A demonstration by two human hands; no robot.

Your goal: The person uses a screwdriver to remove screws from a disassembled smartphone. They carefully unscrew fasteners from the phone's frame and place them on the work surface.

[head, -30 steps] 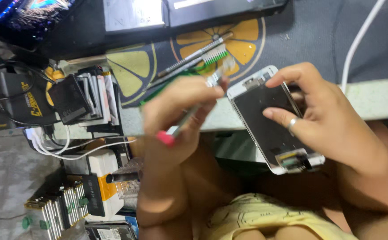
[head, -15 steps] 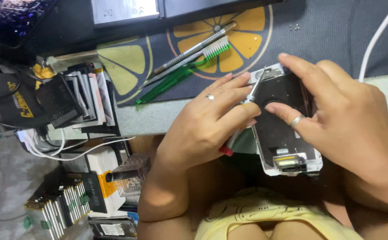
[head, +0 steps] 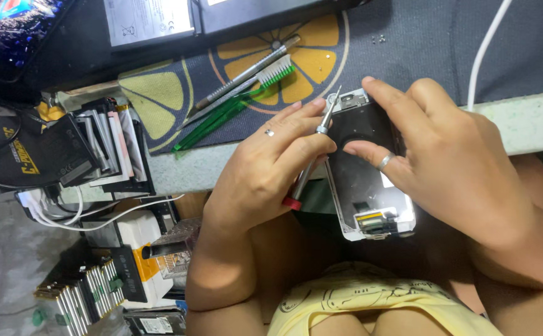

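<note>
- While my left hand point(head: 265, 168) has its fingers point(head: 309, 146) pinched on a slim screwdriver point(head: 312, 155) with a red cap, the tip points at the top edge of the phone.
- Right hand point(head: 446, 162): I see its fingers gripping a white phone screen assembly point(head: 365, 180), held at the desk point(head: 520, 121) edge above the lap.
- Just beyond on the citrus-print mat point(head: 309, 56): green toothbrush point(head: 240, 102), grey pen-like tool point(head: 246, 71).
- Far right: white cable point(head: 483, 56).
- Left: stacked phone batteries point(head: 97, 149).
</note>
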